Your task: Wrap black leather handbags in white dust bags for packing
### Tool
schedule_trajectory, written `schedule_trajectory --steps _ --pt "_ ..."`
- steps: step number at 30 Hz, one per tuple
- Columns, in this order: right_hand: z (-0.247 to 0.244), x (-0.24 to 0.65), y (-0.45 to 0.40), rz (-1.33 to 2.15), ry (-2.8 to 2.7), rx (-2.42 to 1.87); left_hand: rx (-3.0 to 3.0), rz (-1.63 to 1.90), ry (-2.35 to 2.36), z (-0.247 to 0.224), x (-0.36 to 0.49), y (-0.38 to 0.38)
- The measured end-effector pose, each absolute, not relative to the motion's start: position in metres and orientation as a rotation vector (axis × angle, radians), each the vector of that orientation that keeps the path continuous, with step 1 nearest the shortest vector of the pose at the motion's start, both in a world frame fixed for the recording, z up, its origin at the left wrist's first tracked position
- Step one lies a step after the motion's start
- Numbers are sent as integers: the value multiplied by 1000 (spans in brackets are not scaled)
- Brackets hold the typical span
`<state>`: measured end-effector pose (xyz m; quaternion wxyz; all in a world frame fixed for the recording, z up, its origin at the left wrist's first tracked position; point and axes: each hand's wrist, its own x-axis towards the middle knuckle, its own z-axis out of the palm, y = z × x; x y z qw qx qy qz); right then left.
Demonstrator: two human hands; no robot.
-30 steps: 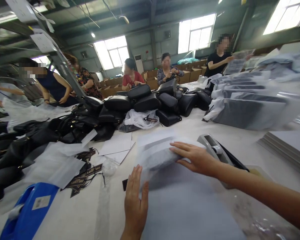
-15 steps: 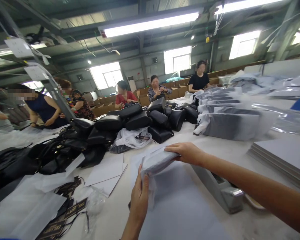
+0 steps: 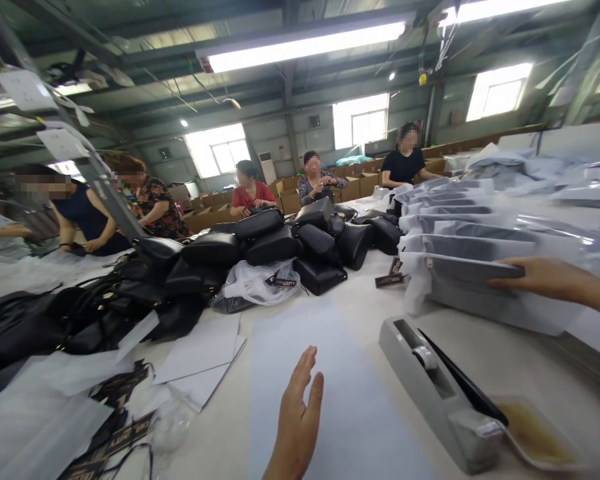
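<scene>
My left hand (image 3: 300, 413) is raised over a pale sheet of paper (image 3: 330, 373), its fingers stretched and nothing in it. At the right, my right hand (image 3: 543, 277) grips the top edge of a dark bag in translucent white wrapping (image 3: 460, 267), the front one of a row of wrapped bags. Two dark tags (image 3: 390, 279) lie by the left end of that row. Between my hands stands a grey tape dispenser (image 3: 440, 393), with a long black object along its right side.
Black bags (image 3: 275, 243) are heaped across the middle and left. White sheets (image 3: 200, 353), loose tags (image 3: 130, 433) and clear plastic lie at the left. A shallow tray (image 3: 545, 433) sits right of the dispenser. Several people (image 3: 405, 160) work across the table.
The pale wrapped item has left both my hands. My right hand has moved right onto the front wrapped bag. My left hand has come down slightly and opened. The dispenser is now uncovered.
</scene>
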<state>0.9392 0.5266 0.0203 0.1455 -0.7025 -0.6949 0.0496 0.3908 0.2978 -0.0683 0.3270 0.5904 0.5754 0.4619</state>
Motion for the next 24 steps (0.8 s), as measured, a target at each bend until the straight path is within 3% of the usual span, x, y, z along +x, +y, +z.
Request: schedule_trajectory --steps 5,11,14,19,24 --pt "-17 951 541 -143 -1749 -2007 1482 1189 1568 -87 379 294" --pt "2 883 533 -316 -1748 -1990 1471 1245 1621 -128 374 291" --pt "14 849 524 -363 -1818 -1766 1525 1263 1642 -152 372 288" --pt "15 756 534 474 -1961 -1522 1602 1331 1717 -174 370 284" --pt "-17 649 595 862 -1817 -1596 1637 1479 1702 -184 376 286"
